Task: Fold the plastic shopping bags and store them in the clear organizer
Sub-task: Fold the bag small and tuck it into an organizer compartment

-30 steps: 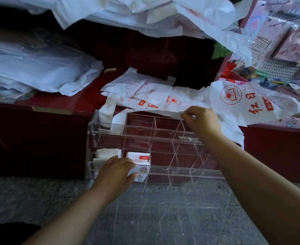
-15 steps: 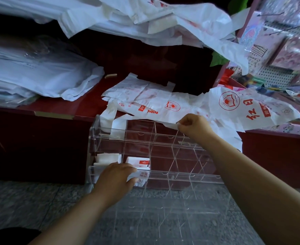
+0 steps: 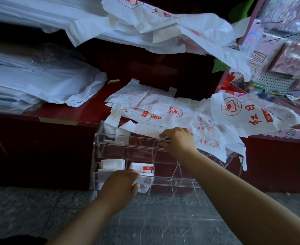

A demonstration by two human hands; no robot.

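Bare left grip [image 3: 121, 186], bare right grip [image 3: 179, 141]; forearms [image 3: 234, 191] bare to frame edge; dark fabric [image 3: 13, 241] lower left.

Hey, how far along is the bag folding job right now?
Early. Done: folded bags sit in two lower-left compartments of the clear organizer. In hand: the left hand holds one folded bag there; the right hand pinches the edge of an unfolded bag. Left: more loose bags on the red counter, most compartments empty.
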